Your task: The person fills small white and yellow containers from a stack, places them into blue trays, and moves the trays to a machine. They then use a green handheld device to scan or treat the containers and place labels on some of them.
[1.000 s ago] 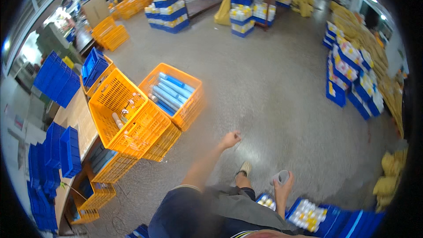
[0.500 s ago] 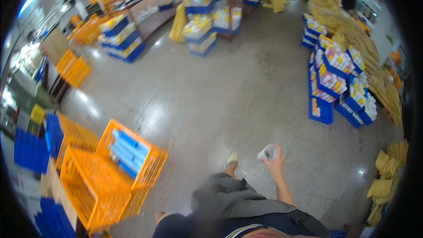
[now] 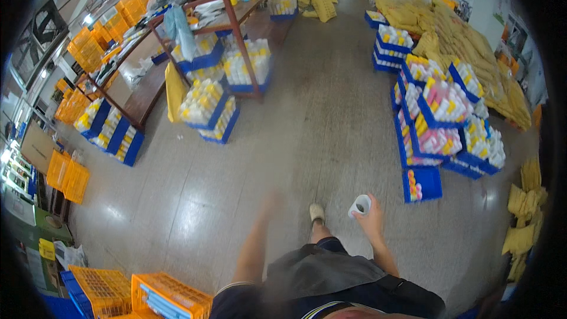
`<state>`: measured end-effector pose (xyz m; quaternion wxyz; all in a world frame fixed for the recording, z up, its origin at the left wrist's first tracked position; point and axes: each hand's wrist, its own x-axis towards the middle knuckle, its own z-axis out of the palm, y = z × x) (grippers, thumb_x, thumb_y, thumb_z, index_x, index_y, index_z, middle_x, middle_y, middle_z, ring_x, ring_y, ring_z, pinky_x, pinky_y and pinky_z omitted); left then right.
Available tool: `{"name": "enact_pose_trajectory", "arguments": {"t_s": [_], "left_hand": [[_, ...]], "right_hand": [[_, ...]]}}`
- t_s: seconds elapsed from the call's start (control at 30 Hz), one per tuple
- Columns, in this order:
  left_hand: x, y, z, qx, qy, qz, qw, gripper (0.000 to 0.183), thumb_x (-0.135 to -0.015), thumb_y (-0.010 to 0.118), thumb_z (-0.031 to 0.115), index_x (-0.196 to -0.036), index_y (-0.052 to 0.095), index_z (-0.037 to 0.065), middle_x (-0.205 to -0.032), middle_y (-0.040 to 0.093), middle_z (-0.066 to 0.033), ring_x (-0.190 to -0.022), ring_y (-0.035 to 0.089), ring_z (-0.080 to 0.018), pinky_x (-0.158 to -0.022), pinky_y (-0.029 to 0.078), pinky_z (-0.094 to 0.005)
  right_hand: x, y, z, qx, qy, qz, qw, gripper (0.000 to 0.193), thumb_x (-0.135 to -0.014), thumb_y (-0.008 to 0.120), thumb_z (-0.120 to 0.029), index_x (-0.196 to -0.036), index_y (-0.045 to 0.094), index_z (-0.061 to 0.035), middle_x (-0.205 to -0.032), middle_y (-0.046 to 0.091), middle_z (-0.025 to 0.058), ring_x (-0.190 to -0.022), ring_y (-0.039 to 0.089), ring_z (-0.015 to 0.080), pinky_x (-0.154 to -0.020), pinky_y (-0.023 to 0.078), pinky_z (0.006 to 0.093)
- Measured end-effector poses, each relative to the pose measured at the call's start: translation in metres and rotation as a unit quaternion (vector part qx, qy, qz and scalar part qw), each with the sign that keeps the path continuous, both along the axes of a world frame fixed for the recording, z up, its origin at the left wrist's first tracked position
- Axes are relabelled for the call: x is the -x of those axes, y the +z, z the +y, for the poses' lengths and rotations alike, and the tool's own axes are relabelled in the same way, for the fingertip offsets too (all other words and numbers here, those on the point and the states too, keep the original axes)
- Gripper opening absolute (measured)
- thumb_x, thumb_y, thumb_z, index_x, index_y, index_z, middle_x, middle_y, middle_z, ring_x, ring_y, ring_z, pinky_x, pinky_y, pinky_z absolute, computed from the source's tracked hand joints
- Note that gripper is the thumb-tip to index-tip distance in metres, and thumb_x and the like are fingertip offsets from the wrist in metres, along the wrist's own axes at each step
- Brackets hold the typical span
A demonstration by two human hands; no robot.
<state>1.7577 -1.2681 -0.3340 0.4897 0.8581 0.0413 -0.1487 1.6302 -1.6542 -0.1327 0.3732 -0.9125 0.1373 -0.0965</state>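
Observation:
My right hand (image 3: 372, 221) is wrapped round a white cup (image 3: 356, 208) in front of my body. A small dark patch shows inside the cup; I cannot make out what it is. To the left of centre, my left hand (image 3: 271, 202) is out over the floor, smeared by motion, and its fingers cannot be read. Nothing can be seen in it. Between the two forearms, one shoe (image 3: 317, 212) shows beyond my grey clothing.
Right, blue crates (image 3: 422, 105) hold white, yellow and pink bottles beside yellow sacks (image 3: 455, 35). Left, more blue crates (image 3: 207, 121) stand by a red-framed workbench (image 3: 251, 65). Orange crates (image 3: 100, 289) sit at lower left. Grey floor (image 3: 283, 136) runs ahead.
The view has moved forward, and the orange crates have slid toward the lower left edge. My left arm has come into view. The cup stays in my right hand.

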Motion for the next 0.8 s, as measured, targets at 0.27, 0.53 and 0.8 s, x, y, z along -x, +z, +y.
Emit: {"name": "enact_pose_trajectory", "arguments": {"t_s": [0.27, 0.53, 0.8], "left_hand": [[-0.044, -0.082, 0.136, -0.084, 0.235, 0.276, 0.928, 0.039, -0.098, 0.055, 0.029, -0.128, 0.06, 0.004, -0.109, 0.068, -0.0117, -0.092, 0.064, -0.0259, -0.079, 0.052, -0.041], [-0.149, -0.08, 0.177, -0.121, 0.117, 0.297, 0.94, 0.052, -0.086, 0.065, 0.041, -0.123, 0.064, 0.005, -0.122, 0.066, -0.0154, -0.118, 0.059, -0.0328, -0.099, 0.045, -0.0458], [-0.636, -0.013, 0.086, 0.071, 0.35, 0.15, 0.922, 0.02, -0.094, 0.063, 0.02, -0.098, 0.063, 0.001, -0.078, 0.063, -0.0042, -0.066, 0.057, -0.0152, -0.054, 0.043, -0.0298]], "right_hand": [[-0.376, 0.061, -0.008, 0.01, 0.08, 0.016, 0.997, 0.085, -0.072, 0.086, -0.023, -0.142, 0.041, -0.0049, -0.135, 0.053, 0.0207, -0.125, 0.053, 0.037, -0.102, 0.044, 0.0443], [-0.739, 0.037, 0.034, -0.038, 0.171, 0.014, 0.984, 0.084, -0.074, 0.085, -0.023, -0.143, 0.041, -0.0073, -0.136, 0.053, 0.0201, -0.125, 0.054, 0.0358, -0.103, 0.044, 0.0446], [-1.077, 0.105, 0.095, -0.031, 0.256, -0.163, 0.952, 0.083, -0.072, 0.086, -0.019, -0.141, 0.043, -0.0081, -0.13, 0.056, 0.0173, -0.118, 0.058, 0.0351, -0.099, 0.047, 0.0451]]}}
